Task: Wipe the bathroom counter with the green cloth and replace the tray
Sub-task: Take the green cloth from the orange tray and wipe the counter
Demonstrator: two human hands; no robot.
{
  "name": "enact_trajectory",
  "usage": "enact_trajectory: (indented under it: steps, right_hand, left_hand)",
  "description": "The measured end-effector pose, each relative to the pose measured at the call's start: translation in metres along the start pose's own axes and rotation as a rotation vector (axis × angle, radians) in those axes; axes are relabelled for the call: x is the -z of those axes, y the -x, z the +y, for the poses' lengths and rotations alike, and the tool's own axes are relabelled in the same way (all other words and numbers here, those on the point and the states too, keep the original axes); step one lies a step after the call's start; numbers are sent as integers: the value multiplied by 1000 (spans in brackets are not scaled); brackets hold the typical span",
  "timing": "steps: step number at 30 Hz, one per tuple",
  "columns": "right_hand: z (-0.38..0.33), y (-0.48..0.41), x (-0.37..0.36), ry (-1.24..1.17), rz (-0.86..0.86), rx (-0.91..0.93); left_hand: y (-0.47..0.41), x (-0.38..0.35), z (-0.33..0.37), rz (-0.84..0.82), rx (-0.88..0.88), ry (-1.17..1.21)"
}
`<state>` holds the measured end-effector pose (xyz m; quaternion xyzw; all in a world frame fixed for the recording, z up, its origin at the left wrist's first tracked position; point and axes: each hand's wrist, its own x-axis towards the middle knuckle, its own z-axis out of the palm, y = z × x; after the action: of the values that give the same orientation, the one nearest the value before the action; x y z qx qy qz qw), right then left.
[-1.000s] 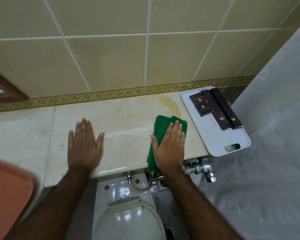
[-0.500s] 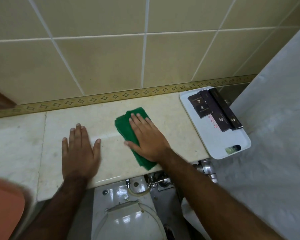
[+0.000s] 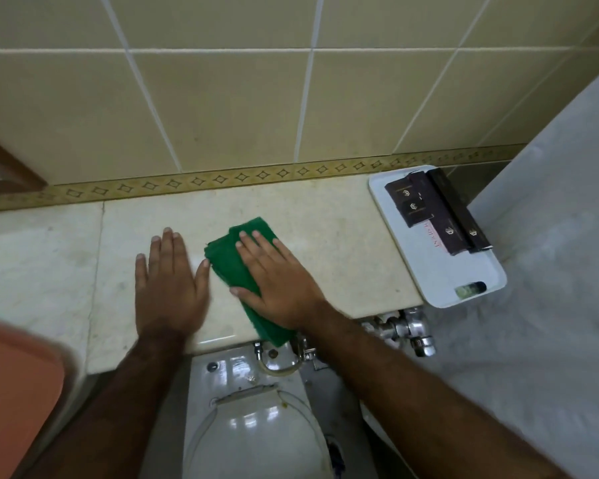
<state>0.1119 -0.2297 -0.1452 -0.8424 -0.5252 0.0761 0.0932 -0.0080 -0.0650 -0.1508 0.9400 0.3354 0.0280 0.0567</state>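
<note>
1. Nearest the camera, a white toilet [image 3: 256, 426] sits below the front edge of the table [image 3: 325, 236], with chrome pipe fittings [image 3: 408, 331] under the edge to its right.
2. An orange, blurred shape [image 3: 14, 392] fills the lower left corner; what it is cannot be told.
3. Both bare forearms reach up from the bottom of the view onto the cream stone table.
4. The left hand [image 3: 168, 288] lies flat, palm down on the table, its grip open with fingers straight and holding nothing.
5. The right hand [image 3: 277, 285] lies just beside it, pressed flat on the green cloth [image 3: 230, 261], its grip open with fingers spread over the fabric and not curled round it.
6. The cloth is folded, lies at a slant near the middle of the table, and its lower end hangs slightly over the front edge above the toilet.
7. The left thumb tip is just beside the cloth's left edge.
8. Farther right, the white tray [image 3: 440, 271] rests on the right end of the table, partly overhanging it.
9. Dark brown boxes [image 3: 433, 209] lie on the tray's far half, and a small green bottle [image 3: 469, 290] lies at its near edge.
10. Behind everything, the beige tiled wall [image 3: 239, 108] rises from a patterned border strip [image 3: 222, 178].
</note>
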Motion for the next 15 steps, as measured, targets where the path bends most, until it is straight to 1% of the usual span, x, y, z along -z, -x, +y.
enact_trajectory:
  steps: [1,3,5,7,10,12,13,15]
  right_hand:
    - [9,8,3,-11,1,-51]
    - [37,17,11,-55,39,-265]
    - [65,14,21,-12,59,-465]
    - [83,-4,27,45,65,-576]
    - [81,-40,30,75,95,-682]
    - [66,-46,26,72,94,-696]
    - [55,-42,21,79,89,-636]
    - [38,-20,15,43,39,-393]
  left_hand:
    - [0,0,0,0,-2,9]
    - [0,1,-1,3,-1,23]
    - [0,2,-1,7,4,20]
    - [0,2,-1,5,7,13]
    - [-1,-1,-1,14,9,15]
    - [-1,-2,-2,11,10,43]
    - [-1,-3,-2,15,9,56]
    - [-1,-3,-2,11,12,58]
